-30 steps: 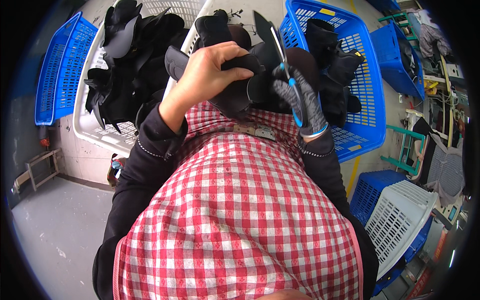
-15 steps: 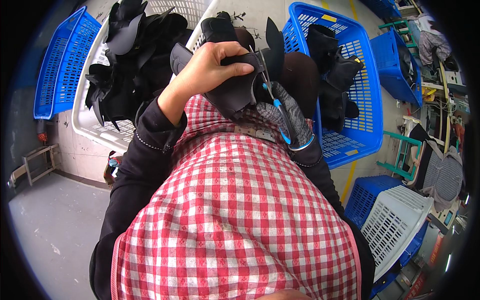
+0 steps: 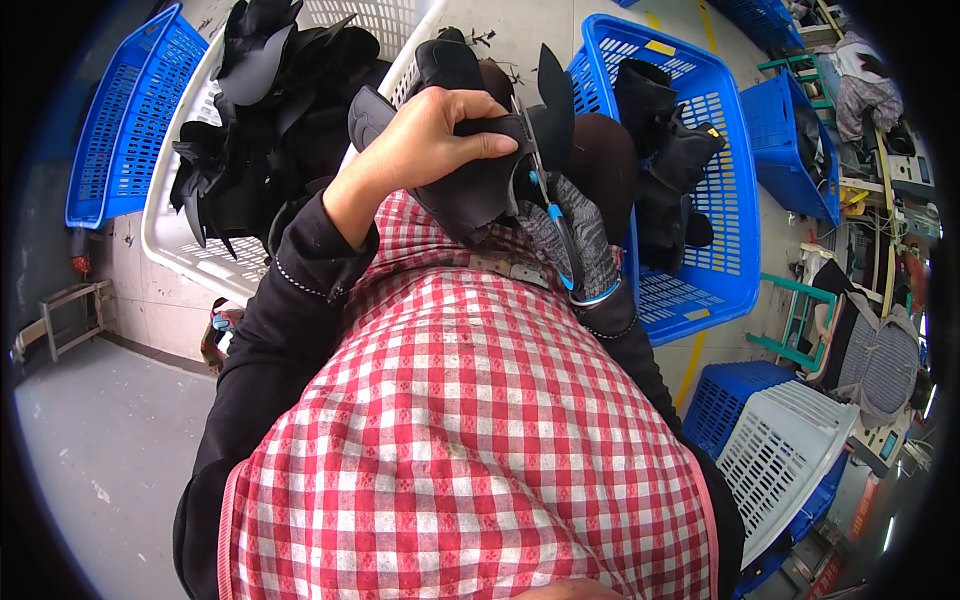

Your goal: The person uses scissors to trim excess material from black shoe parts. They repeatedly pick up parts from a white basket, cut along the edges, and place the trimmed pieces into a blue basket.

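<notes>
My bare left hand point(image 3: 435, 145) pinches the top edge of a black piece that looks like a shoe upper point(image 3: 470, 200), thumb on the near side. It hangs over my lap, its lower edge jagged. My right hand point(image 3: 570, 225), in a grey knit glove, is closed around scissors point(image 3: 556, 212) with blue and black handles. Their blades point away from me and lie along the upper's right edge, close to my left fingertips. How far the blades are apart is hard to see. More black pieces point(image 3: 447, 62) lie just beyond my left hand, one pointed flap point(image 3: 552, 100) behind the blades.
At left a white basket point(image 3: 190, 270) holds a heap of black pieces point(image 3: 285, 130), with a blue basket point(image 3: 130, 120) beyond. On my right a blue basket point(image 3: 690, 325) contains several black uppers point(image 3: 665, 150). Stacked baskets point(image 3: 785, 450) stand lower right. Black scraps litter the floor ahead.
The scissor blades look closer together than before. Both hands keep their holds on the upper and the scissors, and the whole view has shifted slightly.
</notes>
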`<move>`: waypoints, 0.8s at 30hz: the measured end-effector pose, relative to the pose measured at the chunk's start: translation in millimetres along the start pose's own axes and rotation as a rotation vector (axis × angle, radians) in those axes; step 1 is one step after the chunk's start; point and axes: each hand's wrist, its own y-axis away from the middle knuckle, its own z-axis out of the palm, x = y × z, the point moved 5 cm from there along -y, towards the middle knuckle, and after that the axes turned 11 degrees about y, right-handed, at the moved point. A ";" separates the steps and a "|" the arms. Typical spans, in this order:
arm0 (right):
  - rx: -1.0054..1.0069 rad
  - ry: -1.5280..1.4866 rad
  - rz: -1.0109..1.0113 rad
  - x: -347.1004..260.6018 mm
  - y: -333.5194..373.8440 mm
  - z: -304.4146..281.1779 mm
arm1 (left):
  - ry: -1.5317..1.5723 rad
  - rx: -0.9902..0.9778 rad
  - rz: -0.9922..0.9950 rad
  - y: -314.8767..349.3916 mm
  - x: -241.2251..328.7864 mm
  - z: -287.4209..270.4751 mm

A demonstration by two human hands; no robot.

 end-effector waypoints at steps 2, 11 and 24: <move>0.019 0.053 0.018 -3.5 0.6 -2.7 | -0.038 0.027 -0.006 -0.1 1.5 -0.4; -0.115 -1.163 0.095 1.5 -3.5 -13.3 | -0.295 -0.337 0.383 -25.5 55.5 -20.8; -0.149 -0.502 0.244 15.4 10.0 16.2 | -0.564 0.387 0.336 18.6 0.3 -27.9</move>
